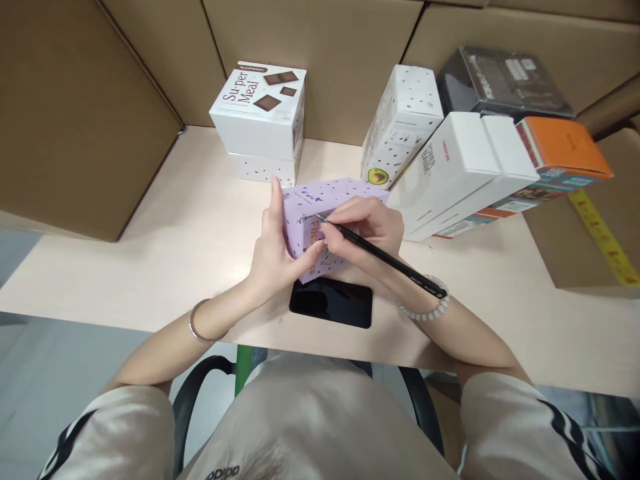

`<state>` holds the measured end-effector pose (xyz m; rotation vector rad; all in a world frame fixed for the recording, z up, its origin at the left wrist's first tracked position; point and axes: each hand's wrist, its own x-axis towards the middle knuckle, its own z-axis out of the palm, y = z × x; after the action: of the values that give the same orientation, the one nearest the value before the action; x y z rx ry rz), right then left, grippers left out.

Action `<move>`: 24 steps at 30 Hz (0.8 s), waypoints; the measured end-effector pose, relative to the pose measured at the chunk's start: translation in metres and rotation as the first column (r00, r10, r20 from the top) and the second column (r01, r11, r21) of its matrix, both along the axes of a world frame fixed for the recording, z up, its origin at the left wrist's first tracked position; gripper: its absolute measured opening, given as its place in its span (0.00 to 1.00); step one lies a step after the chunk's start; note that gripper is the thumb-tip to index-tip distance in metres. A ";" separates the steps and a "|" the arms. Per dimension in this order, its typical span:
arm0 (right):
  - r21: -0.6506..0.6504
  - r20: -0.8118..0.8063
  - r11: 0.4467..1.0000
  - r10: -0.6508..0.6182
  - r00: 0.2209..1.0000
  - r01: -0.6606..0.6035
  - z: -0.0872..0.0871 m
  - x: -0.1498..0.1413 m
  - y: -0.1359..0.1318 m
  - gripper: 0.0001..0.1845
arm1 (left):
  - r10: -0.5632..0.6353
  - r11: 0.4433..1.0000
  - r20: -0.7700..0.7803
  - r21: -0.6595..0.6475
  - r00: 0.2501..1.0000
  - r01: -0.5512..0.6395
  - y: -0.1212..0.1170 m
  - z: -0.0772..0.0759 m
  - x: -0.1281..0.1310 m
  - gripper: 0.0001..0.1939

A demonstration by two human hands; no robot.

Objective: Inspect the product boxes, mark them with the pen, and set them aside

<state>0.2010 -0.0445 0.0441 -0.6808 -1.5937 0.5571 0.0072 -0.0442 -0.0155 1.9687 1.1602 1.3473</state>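
My left hand point(273, 250) grips the left side of a pale purple box point(327, 193), thumb across its near face and fingers along the side. Dark specks and orange lettering mark the box. In my right hand point(367, 230) is a slim black pen-shaped tool point(390, 260); whether it is a pen or a craft knife I cannot tell. Its thin metal tip touches or hovers just over the box's upper edge, near the lettering. My right fingers cover part of the near face. Just below the box, a black smartphone point(331, 303) lies flat on the table.
A white Super Meal box point(260, 120) stands at the back left. To the right are a speckled avocado box point(405, 120), white power bank boxes point(450, 173), an orange-topped box point(565, 150) and a dark box point(505, 80). Cardboard point(310, 60) walls the table point(200, 200).
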 end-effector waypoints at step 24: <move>-0.025 0.047 0.996 0.090 0.995 -0.088 0.013 0.002 -0.003 0.10 | 0.030 0.999 -0.060 0.041 0.998 -0.027 -0.012 0.012 0.006 0.47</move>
<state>0.2034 -0.0479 0.0570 -0.6470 -1.6711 0.6295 0.0135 -0.0560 -0.0030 2.0417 1.2018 1.3439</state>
